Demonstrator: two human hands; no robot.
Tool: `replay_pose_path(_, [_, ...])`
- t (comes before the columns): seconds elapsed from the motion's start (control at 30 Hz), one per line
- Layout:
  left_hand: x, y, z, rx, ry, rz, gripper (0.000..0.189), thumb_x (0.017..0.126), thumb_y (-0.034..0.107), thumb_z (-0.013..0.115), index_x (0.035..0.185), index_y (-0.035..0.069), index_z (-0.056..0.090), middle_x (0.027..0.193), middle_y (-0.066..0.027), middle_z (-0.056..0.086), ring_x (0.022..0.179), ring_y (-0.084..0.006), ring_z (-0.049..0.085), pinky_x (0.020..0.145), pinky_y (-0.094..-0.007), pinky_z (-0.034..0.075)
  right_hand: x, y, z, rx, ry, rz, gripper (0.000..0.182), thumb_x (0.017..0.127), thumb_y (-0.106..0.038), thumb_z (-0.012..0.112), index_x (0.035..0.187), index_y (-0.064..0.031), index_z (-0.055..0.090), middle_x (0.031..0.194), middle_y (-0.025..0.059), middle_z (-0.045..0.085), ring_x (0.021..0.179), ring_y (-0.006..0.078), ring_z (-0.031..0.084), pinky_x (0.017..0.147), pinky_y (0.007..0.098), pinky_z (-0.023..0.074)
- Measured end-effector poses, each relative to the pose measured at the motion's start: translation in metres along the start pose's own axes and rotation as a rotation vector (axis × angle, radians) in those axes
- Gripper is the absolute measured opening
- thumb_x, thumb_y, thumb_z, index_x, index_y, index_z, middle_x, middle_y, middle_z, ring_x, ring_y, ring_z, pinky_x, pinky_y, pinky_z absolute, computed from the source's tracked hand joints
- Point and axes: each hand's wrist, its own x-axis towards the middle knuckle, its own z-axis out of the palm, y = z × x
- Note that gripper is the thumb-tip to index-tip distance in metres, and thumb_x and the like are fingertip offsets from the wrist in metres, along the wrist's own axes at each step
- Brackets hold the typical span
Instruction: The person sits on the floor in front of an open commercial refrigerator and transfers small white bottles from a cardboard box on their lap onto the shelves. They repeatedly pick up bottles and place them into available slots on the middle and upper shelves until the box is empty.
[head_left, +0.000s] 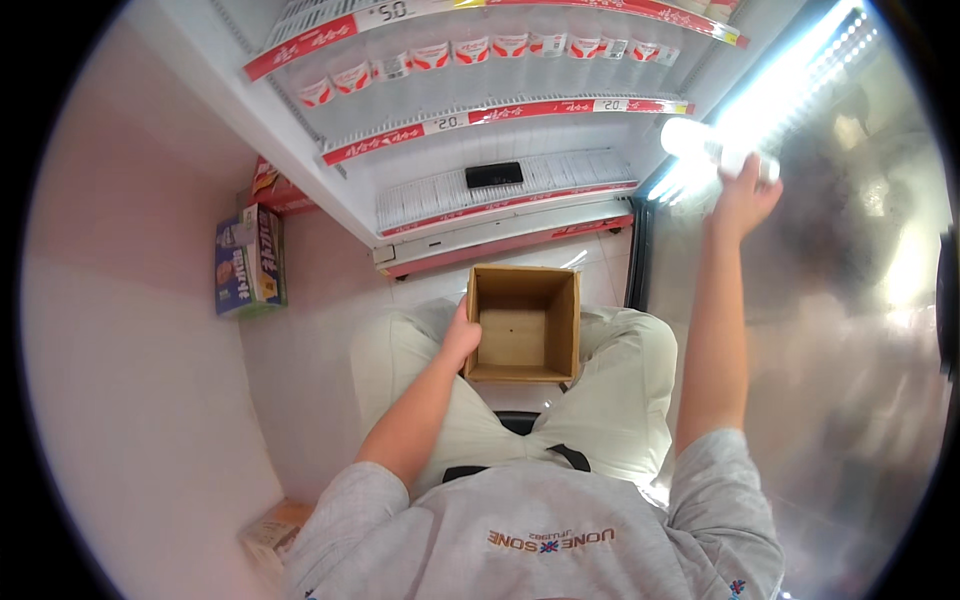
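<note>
My left hand grips the left wall of an open-topped cardboard box, which is held between my knees with its bare bottom showing. Out to the right, my right hand has its fingers around a pale, roughly cylindrical object. Glare from the bright light strip washes the object out, so its exact kind cannot be told. In front of me stands an open display fridge. A black rectangular object lies on its lowest wire rack.
Clear bottles with red-and-white labels line the shelf above. Price strips edge the shelves. The lit fridge door stands open at my right. Left are a wall, a printed carton and a red box. Another carton sits lower left.
</note>
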Motion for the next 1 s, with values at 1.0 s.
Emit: replay_pose_path(1.0, [0.009, -0.013, -0.009, 0.130, -0.121, 0.025, 0.083, 0.082, 0.001, 0.051, 0.161, 0.019, 0.032, 0.131, -0.0162, 0.066, 0.117, -0.0265, 0.062, 0.100, -0.0362, 0.047, -0.317, 0.169, -0.095, -1.574, -1.816, -0.156, 0.029, 0.091, -0.013, 0.061, 0.119, -0.0112, 0.058, 0.099, 0.0132, 0.074, 0.096, 0.0325, 0.073, 0.077, 0.0457, 0.0601])
